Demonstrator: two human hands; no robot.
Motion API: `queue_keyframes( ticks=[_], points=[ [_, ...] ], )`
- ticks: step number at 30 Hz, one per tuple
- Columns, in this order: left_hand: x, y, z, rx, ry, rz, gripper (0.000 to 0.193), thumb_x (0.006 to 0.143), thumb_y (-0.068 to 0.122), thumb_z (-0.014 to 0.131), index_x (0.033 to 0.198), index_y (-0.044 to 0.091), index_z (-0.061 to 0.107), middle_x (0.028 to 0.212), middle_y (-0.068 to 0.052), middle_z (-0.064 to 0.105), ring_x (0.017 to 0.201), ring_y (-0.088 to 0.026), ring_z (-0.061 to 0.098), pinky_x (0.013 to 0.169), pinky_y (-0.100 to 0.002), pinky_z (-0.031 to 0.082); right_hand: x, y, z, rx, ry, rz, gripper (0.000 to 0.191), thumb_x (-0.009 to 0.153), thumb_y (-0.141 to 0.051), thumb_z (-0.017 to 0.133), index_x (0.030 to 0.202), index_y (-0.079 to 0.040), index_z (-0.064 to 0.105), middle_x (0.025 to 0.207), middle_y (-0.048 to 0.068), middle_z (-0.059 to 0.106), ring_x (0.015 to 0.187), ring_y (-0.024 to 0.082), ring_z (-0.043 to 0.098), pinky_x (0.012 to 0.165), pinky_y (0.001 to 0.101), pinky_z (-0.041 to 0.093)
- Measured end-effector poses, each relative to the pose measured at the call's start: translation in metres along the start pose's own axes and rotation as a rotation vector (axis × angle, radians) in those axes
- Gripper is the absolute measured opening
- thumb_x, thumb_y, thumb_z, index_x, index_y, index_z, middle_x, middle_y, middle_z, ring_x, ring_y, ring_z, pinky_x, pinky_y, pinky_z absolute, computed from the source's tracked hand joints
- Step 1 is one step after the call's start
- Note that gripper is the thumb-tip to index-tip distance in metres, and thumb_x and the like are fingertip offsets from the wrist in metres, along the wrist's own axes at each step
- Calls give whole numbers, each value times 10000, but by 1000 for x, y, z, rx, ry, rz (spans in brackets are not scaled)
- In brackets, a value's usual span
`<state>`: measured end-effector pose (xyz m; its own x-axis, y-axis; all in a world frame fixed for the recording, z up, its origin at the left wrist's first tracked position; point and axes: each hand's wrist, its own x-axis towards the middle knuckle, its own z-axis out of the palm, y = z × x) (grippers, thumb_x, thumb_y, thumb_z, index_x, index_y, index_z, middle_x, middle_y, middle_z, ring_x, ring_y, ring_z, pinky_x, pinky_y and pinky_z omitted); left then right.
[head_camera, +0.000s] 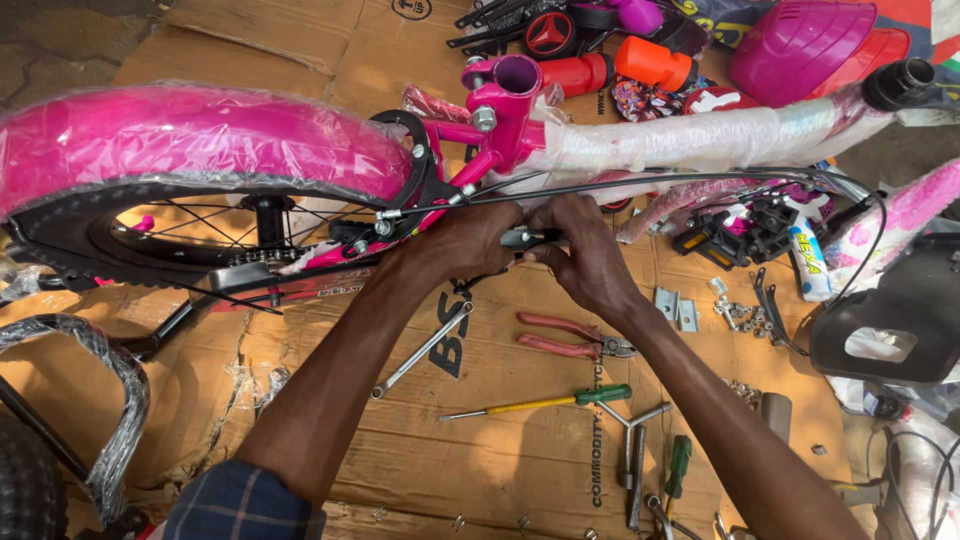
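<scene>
Below pink frame (500, 110): left hand (470, 240) and right hand (585, 255) closed, pinching small metal part (527, 238) beside brake cable (620, 185).

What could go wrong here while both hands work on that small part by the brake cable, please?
The small metal part pinched between the left hand and right hand could slip and get lost among the loose hardware. The taut brake cable just above might snag fingers.
</scene>
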<state>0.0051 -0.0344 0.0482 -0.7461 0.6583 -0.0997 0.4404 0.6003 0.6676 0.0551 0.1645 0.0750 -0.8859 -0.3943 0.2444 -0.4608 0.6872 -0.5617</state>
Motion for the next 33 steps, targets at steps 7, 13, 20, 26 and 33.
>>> queue_keyframes(
  ticks=[7,13,20,26,33],
  points=[
    [2,-2,3,-28,50,75,376,747,79,715,1086,-20,589,946,-235,660,899,-388,679,749,-491,526,-10,10,0,-23,29,-117,337,814,-155,843,1070,-12,676,1053,102,659,1005,307,599,862,428,482],
    [1,-1,5,15,-24,-18,337,772,70,679,1083,-31,596,985,-249,663,908,-378,691,769,-499,522,-8,18,10,368,93,139,206,958,-162,749,1109,-22,740,1029,29,733,932,116,651,857,303,530],
    [-2,3,4,-48,21,36,412,760,42,676,1154,-24,574,999,-234,655,920,-368,688,738,-502,526,-9,-1,18,337,144,291,209,939,-153,756,1114,-38,753,987,53,741,862,116,643,775,275,526],
    [-6,8,-2,-17,11,14,444,753,41,672,1181,-18,566,1042,-230,654,962,-367,680,777,-491,522,2,3,17,504,69,485,194,949,-144,726,1084,-7,756,943,52,762,867,130,653,777,310,531],
    [-13,14,-8,-84,2,19,492,804,135,687,1261,-16,585,1124,-235,665,1031,-369,673,846,-480,522,-41,14,27,451,271,300,268,1043,-172,638,1265,-23,654,1190,36,687,1091,156,643,967,297,513]
  ],
)
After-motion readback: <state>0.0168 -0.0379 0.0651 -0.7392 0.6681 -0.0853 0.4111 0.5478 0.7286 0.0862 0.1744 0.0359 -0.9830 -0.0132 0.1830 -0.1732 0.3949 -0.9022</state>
